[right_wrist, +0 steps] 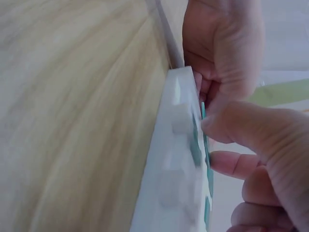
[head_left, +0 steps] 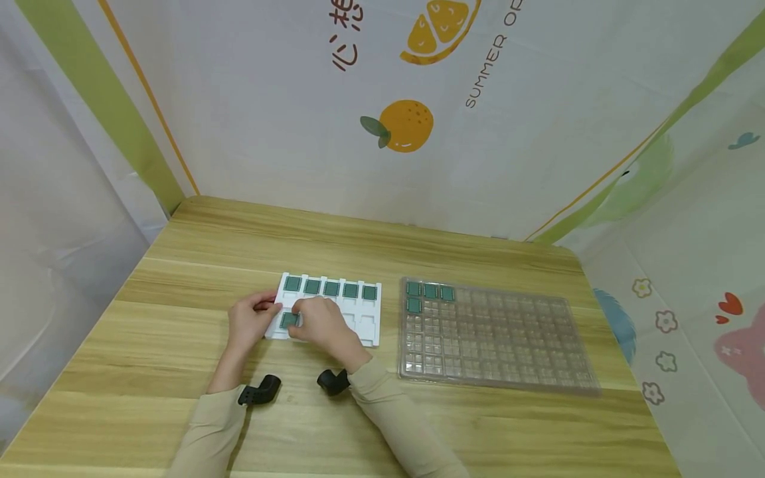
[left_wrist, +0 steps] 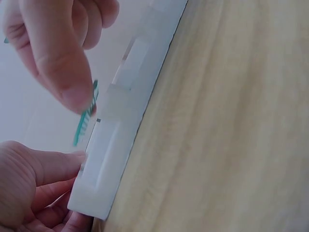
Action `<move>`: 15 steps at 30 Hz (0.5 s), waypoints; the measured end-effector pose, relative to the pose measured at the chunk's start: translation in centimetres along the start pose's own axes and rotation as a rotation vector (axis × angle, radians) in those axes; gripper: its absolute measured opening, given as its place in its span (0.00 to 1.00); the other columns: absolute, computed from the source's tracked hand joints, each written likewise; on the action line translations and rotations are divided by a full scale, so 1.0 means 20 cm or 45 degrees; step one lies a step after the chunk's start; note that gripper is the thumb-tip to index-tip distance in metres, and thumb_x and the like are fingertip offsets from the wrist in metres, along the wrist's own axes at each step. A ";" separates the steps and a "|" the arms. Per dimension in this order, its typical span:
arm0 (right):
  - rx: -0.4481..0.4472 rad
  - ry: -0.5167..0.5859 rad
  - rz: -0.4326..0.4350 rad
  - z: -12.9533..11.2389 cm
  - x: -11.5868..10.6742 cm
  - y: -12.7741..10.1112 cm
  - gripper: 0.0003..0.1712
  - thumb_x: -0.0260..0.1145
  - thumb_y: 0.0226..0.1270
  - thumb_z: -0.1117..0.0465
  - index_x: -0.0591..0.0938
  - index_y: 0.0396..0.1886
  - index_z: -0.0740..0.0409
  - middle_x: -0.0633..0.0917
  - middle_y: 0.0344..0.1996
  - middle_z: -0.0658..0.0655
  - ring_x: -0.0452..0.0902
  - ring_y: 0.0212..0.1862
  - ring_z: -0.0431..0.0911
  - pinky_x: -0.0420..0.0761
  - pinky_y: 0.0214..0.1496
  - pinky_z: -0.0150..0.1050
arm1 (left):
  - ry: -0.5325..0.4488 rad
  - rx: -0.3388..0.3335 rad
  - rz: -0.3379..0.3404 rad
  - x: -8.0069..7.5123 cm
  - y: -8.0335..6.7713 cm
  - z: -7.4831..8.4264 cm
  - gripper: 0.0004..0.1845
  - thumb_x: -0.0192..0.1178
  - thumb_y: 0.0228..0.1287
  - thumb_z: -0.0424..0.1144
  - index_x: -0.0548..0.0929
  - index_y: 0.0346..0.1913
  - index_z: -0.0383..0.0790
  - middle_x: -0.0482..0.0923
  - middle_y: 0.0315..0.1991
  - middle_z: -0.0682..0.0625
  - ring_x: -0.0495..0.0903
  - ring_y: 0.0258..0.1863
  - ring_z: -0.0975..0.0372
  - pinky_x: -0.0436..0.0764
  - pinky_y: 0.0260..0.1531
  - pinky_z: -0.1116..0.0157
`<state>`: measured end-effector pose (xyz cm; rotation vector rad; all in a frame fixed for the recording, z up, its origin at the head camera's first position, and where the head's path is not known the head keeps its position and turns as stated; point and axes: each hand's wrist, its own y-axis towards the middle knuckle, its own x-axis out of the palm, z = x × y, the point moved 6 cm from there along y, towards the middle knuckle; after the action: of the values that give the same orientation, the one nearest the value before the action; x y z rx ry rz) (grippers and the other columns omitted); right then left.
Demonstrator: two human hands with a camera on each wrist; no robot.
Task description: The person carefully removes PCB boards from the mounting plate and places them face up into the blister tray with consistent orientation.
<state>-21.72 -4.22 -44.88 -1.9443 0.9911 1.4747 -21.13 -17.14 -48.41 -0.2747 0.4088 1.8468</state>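
Both forearms are reaching forward over the wooden surface (head_left: pixel 179 318), sleeves resting near its front edge. The left hand (head_left: pixel 248 322) is lying at the left end of the white tray (head_left: pixel 367 332), its fingers (left_wrist: pixel 53 166) curling against the tray's corner and steadying it; the left wrist view is showing the thumb pressing on the tray's near edge. The right hand (head_left: pixel 319 325) is hovering palm-down over the tray's front row, its thumb and forefinger pinching a green chip (head_left: pixel 289 320) by its edges. In the right wrist view the green chip (right_wrist: pixel 203 126) is standing almost edge-on between the fingers (right_wrist: pixel 241 125), touching or just above the tray's front-left pocket; which of the two cannot be told.

The white tray is lying flat, left of the middle of the surface. Its back row is holding five green chips, one in each pocket. The front row's right-hand pockets are showing white, and the hand is covering the others.

Just beside it on the right, apart from it, the clear blister tray (head_left: pixel 508 345) is lying flat. It is holding four green chips (head_left: pixel 430 291) in its back-left corner: three in the back row and one below the leftmost.
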 end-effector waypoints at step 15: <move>0.014 0.108 0.048 0.14 -0.07 -0.09 0.14 0.69 0.55 0.57 0.85 0.41 0.56 0.62 0.07 0.42 0.50 0.13 0.33 0.55 0.16 0.25 | -0.001 -0.008 0.007 0.00 0.00 0.01 0.11 0.62 0.53 0.22 0.82 0.41 0.20 0.80 0.32 0.30 0.72 0.24 0.73 0.70 0.23 0.83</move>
<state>-22.25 -0.65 -44.46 -2.0050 1.0759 1.4149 -21.09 -17.03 -48.31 -0.2772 0.4039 1.8535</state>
